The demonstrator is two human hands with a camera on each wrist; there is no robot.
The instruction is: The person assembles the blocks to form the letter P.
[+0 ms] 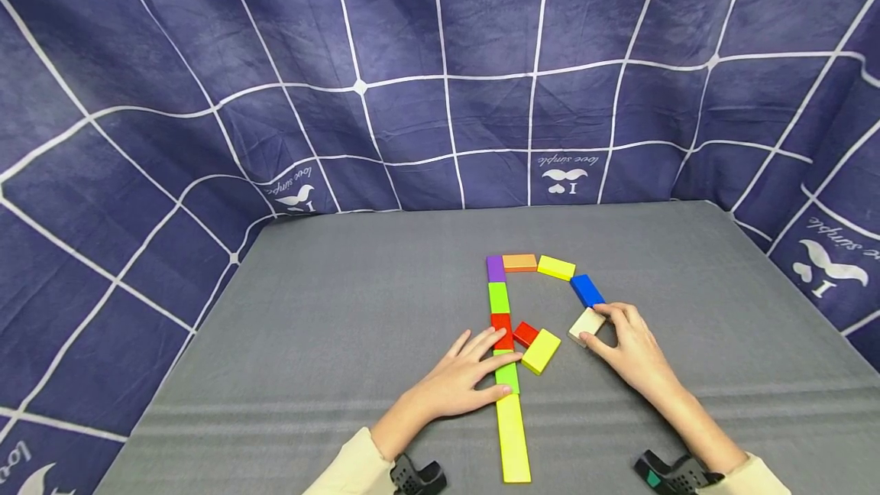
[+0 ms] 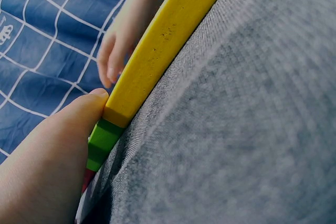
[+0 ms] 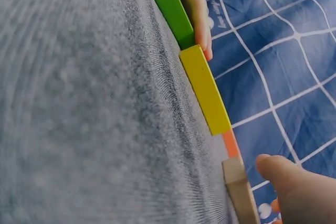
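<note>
My right hand (image 1: 635, 350) is at a cream block (image 1: 587, 325), thumb and fingertips over its edges in the head view. In the right wrist view a gap shows between the thumb and this cream block (image 3: 242, 192). Spread over a straight row of blocks lies my left hand (image 1: 457, 380), touching its red block (image 1: 502, 331) and lower green block (image 1: 507, 376). A long yellow block (image 1: 513, 438) forms the near end. Farther up are another green block (image 1: 498, 298) and a purple block (image 1: 496, 269).
From the purple end curve an orange block (image 1: 519, 263), a yellow block (image 1: 556, 267) and a blue block (image 1: 587, 291). Between the hands, a small red block (image 1: 525, 334) lies against a yellow block (image 1: 541, 351). Grey cloth (image 1: 330, 304) covers the table; a blue curtain (image 1: 399, 121) stands behind.
</note>
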